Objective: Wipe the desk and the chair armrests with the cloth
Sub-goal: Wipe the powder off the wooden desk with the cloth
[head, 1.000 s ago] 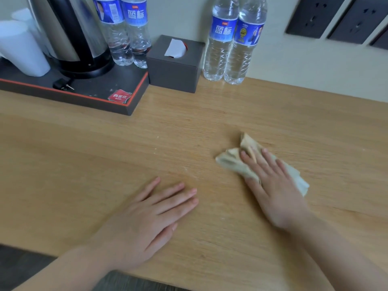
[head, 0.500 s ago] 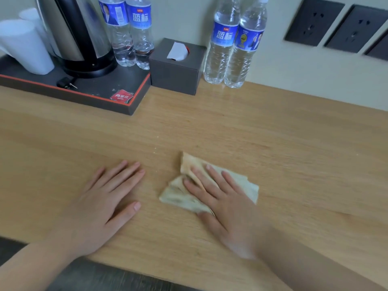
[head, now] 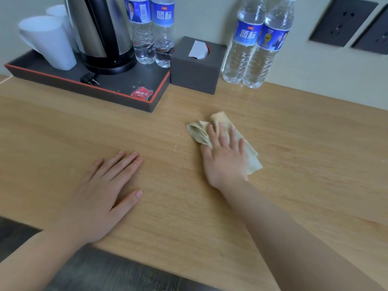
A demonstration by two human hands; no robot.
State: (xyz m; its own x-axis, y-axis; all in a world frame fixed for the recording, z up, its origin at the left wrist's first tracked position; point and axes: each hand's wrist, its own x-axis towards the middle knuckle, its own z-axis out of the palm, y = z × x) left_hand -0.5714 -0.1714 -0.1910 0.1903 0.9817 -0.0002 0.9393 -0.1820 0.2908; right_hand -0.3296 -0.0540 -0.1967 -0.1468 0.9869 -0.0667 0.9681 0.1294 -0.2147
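Note:
A crumpled beige cloth point(head: 199, 132) lies on the wooden desk point(head: 304, 156), a little in front of the tissue box. My right hand point(head: 225, 158) presses flat on the cloth, fingers spread over it and pointing away from me; the cloth's edges stick out to the left and right of the hand. My left hand point(head: 105, 192) rests palm down on the bare desk to the left, holding nothing. No chair armrest is in view.
At the back left stands a black tray point(head: 117, 89) with a kettle point(head: 100, 32), white cups point(head: 48, 40) and two water bottles point(head: 151, 28). A grey tissue box point(head: 195, 70) and two more bottles point(head: 254, 43) stand against the wall. Wall sockets point(head: 342, 22) are at the right. The desk's near edge point(head: 147, 261) runs below my arms.
My right hand swept the cloth left and toward me, then pushed it away toward the tissue box. My left hand stays flat on the desk, having shifted a little.

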